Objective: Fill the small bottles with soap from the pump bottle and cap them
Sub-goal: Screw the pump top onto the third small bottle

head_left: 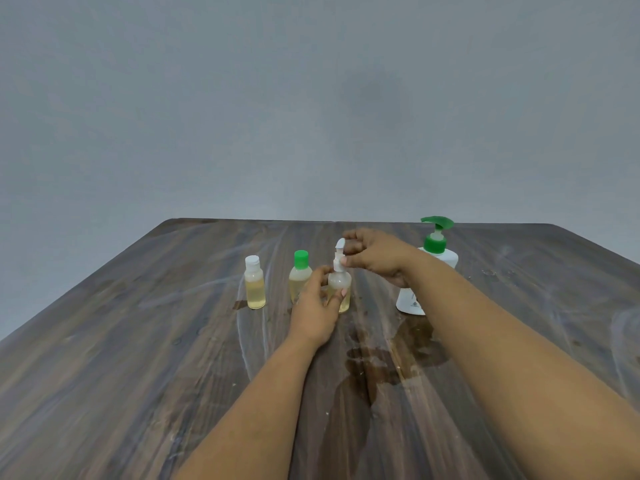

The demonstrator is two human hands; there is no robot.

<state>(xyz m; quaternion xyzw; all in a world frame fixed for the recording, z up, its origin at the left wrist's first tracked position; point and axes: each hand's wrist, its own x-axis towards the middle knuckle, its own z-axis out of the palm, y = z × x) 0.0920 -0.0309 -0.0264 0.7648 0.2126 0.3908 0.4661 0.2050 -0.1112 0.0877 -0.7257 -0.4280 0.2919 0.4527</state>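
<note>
Three small clear bottles of yellowish soap stand in a row on the wooden table (138,358). The left bottle (255,284) has a white cap. The middle bottle (298,277) has a green cap. My left hand (317,306) grips the body of the right bottle (341,284), which carries a white pump-style cap (339,258). My right hand (375,256) pinches the top of that white cap from the right. Behind my right forearm stands the white pump bottle (438,258) with a green pump head, its lower part partly hidden.
Dark wet patches (381,368) spread over the table in front of the bottles, between my forearms. Pale smear marks streak the wood around the left bottle. A plain grey wall rises behind the table's far edge.
</note>
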